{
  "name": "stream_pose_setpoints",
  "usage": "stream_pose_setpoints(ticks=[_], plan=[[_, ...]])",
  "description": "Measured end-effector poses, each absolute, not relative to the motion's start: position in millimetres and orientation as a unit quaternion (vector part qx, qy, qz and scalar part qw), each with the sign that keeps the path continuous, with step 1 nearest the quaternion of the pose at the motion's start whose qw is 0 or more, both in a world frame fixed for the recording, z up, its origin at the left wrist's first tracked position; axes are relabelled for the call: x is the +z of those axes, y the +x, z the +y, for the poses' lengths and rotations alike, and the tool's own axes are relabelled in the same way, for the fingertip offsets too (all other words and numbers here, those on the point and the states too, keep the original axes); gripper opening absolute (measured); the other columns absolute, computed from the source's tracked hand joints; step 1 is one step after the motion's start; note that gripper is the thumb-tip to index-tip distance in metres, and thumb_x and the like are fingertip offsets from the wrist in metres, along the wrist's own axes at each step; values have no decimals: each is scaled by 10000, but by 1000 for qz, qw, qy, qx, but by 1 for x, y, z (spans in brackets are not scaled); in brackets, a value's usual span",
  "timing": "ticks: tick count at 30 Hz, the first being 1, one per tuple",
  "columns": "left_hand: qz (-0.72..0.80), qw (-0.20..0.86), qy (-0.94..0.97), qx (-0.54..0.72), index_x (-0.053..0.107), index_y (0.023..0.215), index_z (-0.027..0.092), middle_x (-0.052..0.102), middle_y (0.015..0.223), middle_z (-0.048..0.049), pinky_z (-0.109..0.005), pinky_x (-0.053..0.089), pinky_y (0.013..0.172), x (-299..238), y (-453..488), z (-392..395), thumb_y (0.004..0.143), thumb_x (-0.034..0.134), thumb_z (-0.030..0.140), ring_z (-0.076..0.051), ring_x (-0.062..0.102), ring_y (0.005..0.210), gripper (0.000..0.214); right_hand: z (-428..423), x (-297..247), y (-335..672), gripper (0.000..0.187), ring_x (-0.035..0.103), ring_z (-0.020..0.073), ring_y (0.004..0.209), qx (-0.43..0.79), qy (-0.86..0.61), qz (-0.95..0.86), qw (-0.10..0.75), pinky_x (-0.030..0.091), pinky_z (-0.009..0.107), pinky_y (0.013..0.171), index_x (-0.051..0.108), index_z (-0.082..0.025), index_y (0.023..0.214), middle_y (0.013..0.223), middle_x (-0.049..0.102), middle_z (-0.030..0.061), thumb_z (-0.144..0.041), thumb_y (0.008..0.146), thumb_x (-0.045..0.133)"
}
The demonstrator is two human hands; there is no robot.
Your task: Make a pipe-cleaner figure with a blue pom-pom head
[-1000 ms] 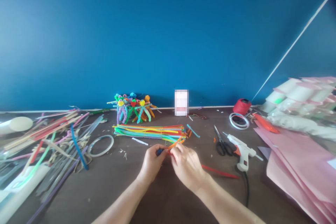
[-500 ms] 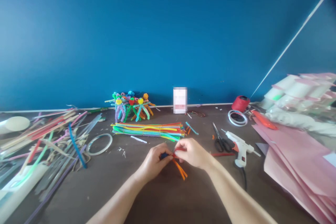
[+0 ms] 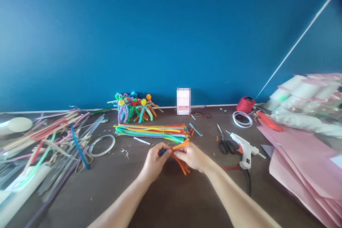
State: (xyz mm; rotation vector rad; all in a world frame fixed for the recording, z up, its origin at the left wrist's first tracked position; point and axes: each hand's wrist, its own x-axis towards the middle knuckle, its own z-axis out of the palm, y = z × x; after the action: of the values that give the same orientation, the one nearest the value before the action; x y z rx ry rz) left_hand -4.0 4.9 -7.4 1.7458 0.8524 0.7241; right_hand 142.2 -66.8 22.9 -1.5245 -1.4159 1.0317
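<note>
- bundled pipe cleaners (image 3: pixel 151 131) lay flat, just behind the hands;
- left hand (image 3: pixel 155 162) closed around a dark blue pipe cleaner (image 3: pixel 161 152);
- right hand (image 3: pixel 191 157) pinched orange pipe cleaners (image 3: pixel 181 146) against it, held together;
- black-handled scissors (image 3: pixel 226 146) beside a hot glue gun (image 3: pixel 244 151), well right.

bright even light, faint shadows, bowed blurry edges

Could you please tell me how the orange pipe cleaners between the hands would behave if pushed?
They look light and bendy, since the orange pipe cleaners splay at odd angles below the right hand. Their fuzzy surface probably grips rather than slips.
</note>
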Motion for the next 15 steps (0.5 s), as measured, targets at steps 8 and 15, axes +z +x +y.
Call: stream_pose_setpoints(ticks=[8, 15], plan=[[394, 419, 756, 314, 613, 673, 149, 605, 638, -7, -227, 392, 600, -8, -3, 11, 708, 517, 297, -140, 525, 617, 180, -72, 21, 125, 166, 549, 118, 547, 96, -722, -645, 230, 309, 200, 512, 592, -195, 673, 602, 610, -8, -236, 783, 475], [350, 479, 750, 293, 664, 759, 149, 636, 712, -32, -230, 398, 621, -8, -1, 12, 723, 520, 312, -152, 544, 664, 221, -75, 23, 125, 145, 612, 136, 671, 25, -727, -660, 187, 344, 202, 572, 594, -207, 740, 714, 656, 13, -193, 805, 465]])
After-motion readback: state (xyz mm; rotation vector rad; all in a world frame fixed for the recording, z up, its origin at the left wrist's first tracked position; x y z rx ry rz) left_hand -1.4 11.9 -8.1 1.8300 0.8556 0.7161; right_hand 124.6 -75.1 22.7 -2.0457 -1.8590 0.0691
